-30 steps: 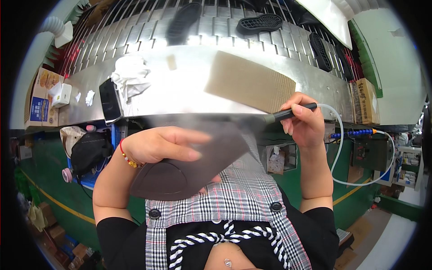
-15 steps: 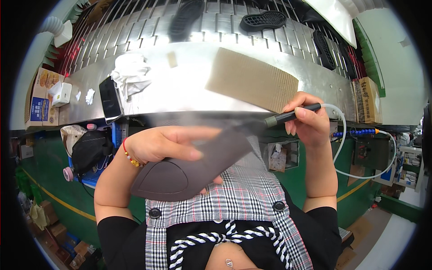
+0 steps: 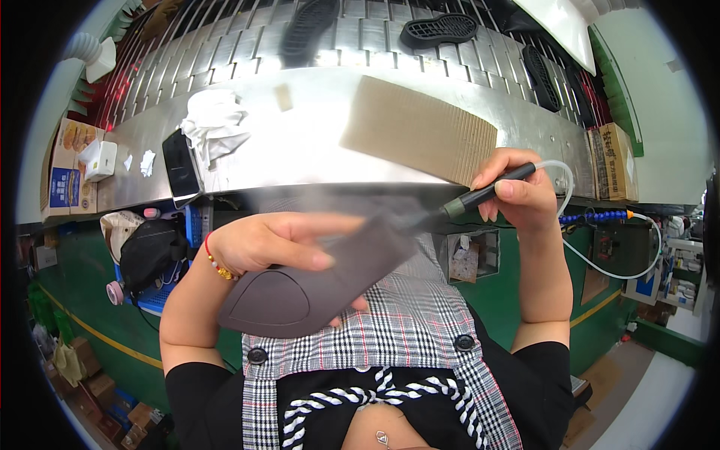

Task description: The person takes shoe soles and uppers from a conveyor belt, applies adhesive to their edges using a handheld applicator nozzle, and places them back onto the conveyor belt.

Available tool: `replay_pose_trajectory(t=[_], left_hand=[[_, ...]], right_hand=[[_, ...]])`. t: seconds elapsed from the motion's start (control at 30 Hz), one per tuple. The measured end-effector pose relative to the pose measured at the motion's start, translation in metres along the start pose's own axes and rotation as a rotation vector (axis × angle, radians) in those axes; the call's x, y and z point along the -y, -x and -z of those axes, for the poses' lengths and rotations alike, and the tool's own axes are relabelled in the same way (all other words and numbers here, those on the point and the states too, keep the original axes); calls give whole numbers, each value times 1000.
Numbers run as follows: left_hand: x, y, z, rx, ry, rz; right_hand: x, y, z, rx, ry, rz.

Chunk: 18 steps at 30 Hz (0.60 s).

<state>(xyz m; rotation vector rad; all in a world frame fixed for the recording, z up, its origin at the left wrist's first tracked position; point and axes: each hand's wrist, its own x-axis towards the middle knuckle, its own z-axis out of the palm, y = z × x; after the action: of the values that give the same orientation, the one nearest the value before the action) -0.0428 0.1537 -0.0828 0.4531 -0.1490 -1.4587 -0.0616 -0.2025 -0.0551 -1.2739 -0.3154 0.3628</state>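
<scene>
My left hand [image 3: 270, 244] grips a dark grey-brown shoe sole [image 3: 300, 300] in front of my checked apron. An oval outline is marked on the sole's near left end. The thumb lies on top, with fingertips showing below its lower edge; the other fingers and the sole's far end are smeared by motion. Between thumb and fingers, my right hand [image 3: 517, 191] holds a black pen-like brush [image 3: 484, 197] with a pale hose [image 3: 568, 180] running from its back end. Its blurred tip points left at the sole's far end; I cannot tell whether they touch.
Brown corrugated cardboard [image 3: 416, 131] lies on the metal bench [image 3: 289, 146]. To its left are crumpled white cloth [image 3: 214, 124] and a phone [image 3: 182, 169]. Beyond the bench, black shoe soles [image 3: 439, 31] lie on a slatted conveyor [image 3: 367, 52]. Cartons [image 3: 615, 161] stand at both bench ends.
My right hand and the brush have shifted slightly, and the hose has swung higher. The left hand keeps its hold on the sole, almost in the same place.
</scene>
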Motion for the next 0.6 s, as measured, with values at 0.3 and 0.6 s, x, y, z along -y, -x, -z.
replay_pose_trajectory(t=[0.3, 0.6], left_hand=[[-13, 5, 20, -39, -65, -144], [20, -21, 57, -112, 350, -797]], right_hand=[[9, 7, 26, -239, 17, 236], [-47, -17, -6, -546, -245, 203]])
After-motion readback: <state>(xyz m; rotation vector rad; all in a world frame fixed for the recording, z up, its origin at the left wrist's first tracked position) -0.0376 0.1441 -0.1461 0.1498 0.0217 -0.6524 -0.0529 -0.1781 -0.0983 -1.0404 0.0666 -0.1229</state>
